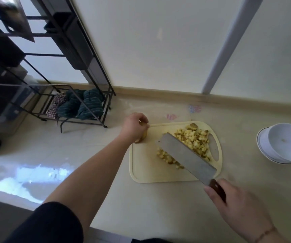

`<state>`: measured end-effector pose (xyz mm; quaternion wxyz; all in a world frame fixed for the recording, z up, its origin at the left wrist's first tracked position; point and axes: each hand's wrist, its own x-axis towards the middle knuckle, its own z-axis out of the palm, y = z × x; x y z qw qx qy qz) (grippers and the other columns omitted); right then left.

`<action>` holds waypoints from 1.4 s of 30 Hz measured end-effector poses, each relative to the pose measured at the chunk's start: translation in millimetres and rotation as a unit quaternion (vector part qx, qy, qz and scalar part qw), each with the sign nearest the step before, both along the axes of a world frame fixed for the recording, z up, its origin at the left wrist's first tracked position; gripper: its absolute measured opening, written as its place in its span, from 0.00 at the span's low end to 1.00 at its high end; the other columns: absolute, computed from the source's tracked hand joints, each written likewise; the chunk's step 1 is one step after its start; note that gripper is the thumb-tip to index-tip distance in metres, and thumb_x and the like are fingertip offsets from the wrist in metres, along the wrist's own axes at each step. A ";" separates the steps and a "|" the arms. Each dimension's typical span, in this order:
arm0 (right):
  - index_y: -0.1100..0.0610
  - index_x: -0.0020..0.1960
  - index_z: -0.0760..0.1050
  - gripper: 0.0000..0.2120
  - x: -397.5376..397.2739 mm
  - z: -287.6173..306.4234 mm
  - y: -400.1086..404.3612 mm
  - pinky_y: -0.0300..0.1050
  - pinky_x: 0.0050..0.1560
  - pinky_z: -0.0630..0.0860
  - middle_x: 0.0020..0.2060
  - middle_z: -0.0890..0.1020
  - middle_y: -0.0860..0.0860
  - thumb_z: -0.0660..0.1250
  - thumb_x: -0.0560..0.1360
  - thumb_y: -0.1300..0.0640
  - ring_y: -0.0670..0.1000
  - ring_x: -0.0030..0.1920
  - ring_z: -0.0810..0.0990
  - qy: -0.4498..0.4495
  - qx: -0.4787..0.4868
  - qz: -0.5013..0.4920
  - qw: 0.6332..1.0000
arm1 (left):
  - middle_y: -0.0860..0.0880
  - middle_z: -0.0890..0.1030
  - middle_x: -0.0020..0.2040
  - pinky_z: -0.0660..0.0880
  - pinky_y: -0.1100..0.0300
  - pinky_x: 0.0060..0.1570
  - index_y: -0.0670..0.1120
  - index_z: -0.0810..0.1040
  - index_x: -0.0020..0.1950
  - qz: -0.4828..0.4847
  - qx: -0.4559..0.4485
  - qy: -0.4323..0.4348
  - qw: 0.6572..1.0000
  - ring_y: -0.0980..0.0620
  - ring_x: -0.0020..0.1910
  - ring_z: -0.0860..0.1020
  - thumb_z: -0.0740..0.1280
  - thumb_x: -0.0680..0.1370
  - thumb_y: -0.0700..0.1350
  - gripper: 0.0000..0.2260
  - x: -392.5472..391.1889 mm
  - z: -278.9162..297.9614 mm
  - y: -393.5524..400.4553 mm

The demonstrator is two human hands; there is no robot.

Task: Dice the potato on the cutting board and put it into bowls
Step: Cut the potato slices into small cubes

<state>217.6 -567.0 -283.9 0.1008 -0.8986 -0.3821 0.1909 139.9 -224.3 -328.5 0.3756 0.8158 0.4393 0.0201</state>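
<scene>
A cream cutting board (146, 169) lies on the pale counter. A heap of diced potato (192, 140) covers its far right part, near the handle slot. My left hand (135, 126) grips an uncut piece of potato (142, 138) at the board's far left corner. My right hand (235, 209) holds a cleaver (186, 157) by its dark handle; the wide blade slants over the board and hides part of the dice. Stacked white bowls (281, 155) stand to the right of the board, with a few potato bits in the top one.
A black metal rack (81, 106) stands at the back left with striped cloths (81, 106) on its bottom shelf. The wall and a low backsplash (176, 95) run behind the board. The counter's front edge is at the lower left.
</scene>
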 end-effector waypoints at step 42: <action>0.57 0.40 0.66 0.23 -54.4 -37.9 53.8 0.38 0.23 0.57 0.26 0.65 0.53 0.53 0.79 0.38 0.50 0.21 0.60 0.491 0.098 -0.193 0.844 | 0.43 0.76 0.67 0.68 0.55 0.69 0.42 0.75 0.70 -0.163 0.127 -0.111 0.972 0.46 0.66 0.70 0.81 0.69 0.52 0.33 -113.7 -68.4 -95.7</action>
